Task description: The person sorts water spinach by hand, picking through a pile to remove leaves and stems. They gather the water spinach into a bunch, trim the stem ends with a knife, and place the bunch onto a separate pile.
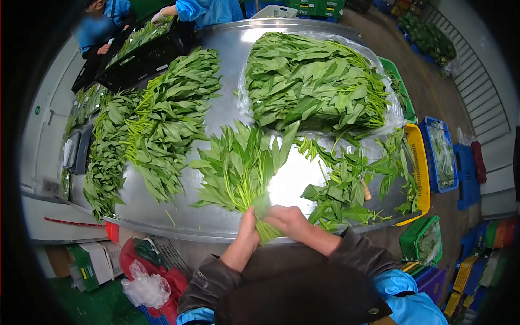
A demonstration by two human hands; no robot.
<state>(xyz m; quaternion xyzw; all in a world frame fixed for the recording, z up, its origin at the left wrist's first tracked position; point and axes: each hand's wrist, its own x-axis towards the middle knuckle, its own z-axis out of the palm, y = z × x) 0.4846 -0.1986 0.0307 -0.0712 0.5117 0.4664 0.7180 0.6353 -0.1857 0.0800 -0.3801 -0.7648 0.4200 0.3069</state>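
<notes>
Left hand [247, 233]: I see it curled around the stems of the bunch of greens [233, 168], low down near the cut ends.
Right hand [291, 221]: bent in against the same stems from the other side; part of the grip is blurred, so I cannot tell which fingers pinch.
Bunch of greens: its stem ends sit at the near edge of the counter [206, 221], leaves fanned away from me and leaning left.
Room on my right: a patch of glaring metal, then loose greens [346, 176] spread up to the yellow crate [418, 172] at the right edge.
Room on my left: a strip of metal between the bunch and the rows of greens [168, 122], wide enough for sideways movement.
Ahead: a large heap of greens [319, 81] on clear plastic [397, 111], close behind the bunch's leaf tips.
Far left corner: a black crate [143, 64], another person's gloved hand [161, 17] at its rim.
</notes>
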